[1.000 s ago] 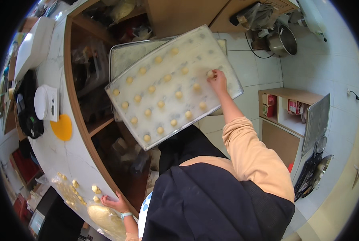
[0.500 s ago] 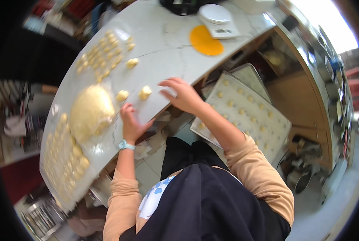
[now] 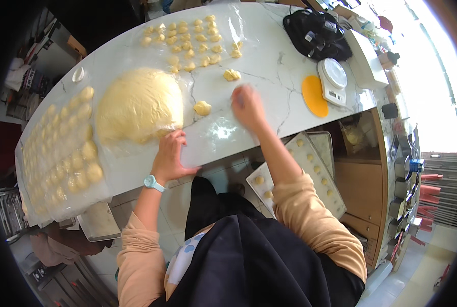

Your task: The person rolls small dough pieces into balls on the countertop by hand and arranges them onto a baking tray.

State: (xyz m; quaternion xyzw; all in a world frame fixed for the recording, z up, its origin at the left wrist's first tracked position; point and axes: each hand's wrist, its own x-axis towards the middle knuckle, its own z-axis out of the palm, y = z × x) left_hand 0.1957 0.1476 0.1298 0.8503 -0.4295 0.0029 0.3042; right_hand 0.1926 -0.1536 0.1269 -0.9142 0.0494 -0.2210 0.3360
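Observation:
A large mound of pale yellow dough lies on the table under clear plastic. My left hand, a pale blue watch on its wrist, rests at the mound's near right edge, thumb stretched out and fingers loosely bent, holding nothing. My right hand, blurred by motion, curls over the tabletop where a dough piece lay; that piece is hidden beneath it. To its left sits a small dough lump. Beyond is another lump.
Rows of small dough pieces lie at the back. Plastic covers rounded dough balls at left. A white scale, an orange disc and a black bag stand at right. Below the table edge is a tray with dough balls.
My right hand has gone from open above the table to curled over a dough piece. My left hand has moved against the large dough's near edge. The view has turned and shifted.

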